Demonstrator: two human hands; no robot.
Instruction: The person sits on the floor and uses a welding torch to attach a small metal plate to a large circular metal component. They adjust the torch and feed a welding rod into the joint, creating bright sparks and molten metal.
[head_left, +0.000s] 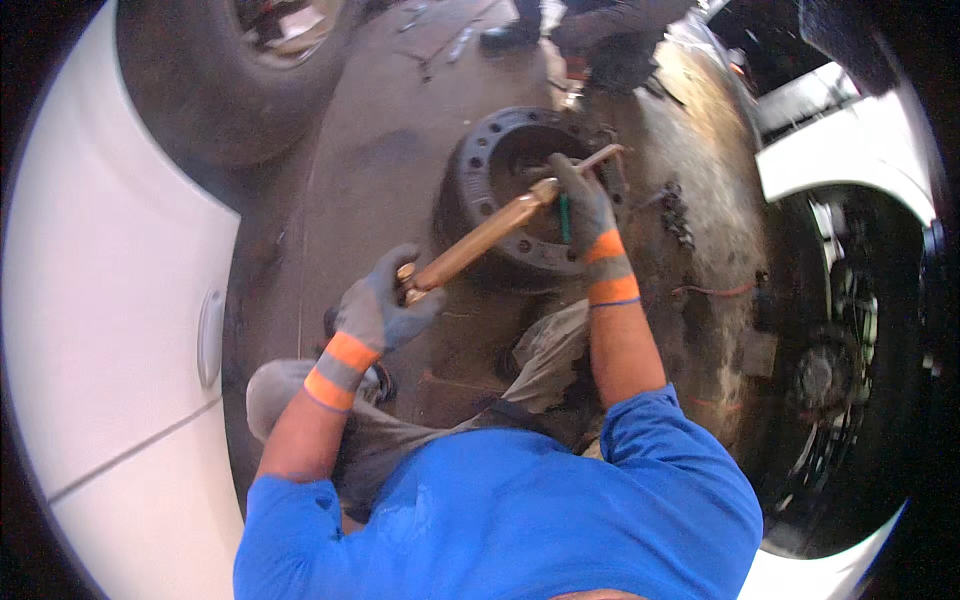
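A long copper-brown cylinder that looks like a grease gun (480,240) slants across in front of me, its right end higher in the picture. My left hand (385,300), in a grey glove with an orange cuff, is closed round its lower left end, where metal fittings show. Near the upper right end, my right hand (583,195) grips it in a matching glove, and a thin metal rod (603,156) sticks out beyond the fingers. A thin green piece (564,218) shows beside my right palm; I cannot make out what it is. Beneath lies a dark round brake drum (475,190) with holes round its rim.
A big tyre (220,90) is at the far left, beside a white vehicle panel (110,280). On the right are a dark wheel well (825,370) and a chain-like dark heap (678,215). Another person (610,45) is at the far side; tools (425,65) lie on the floor.
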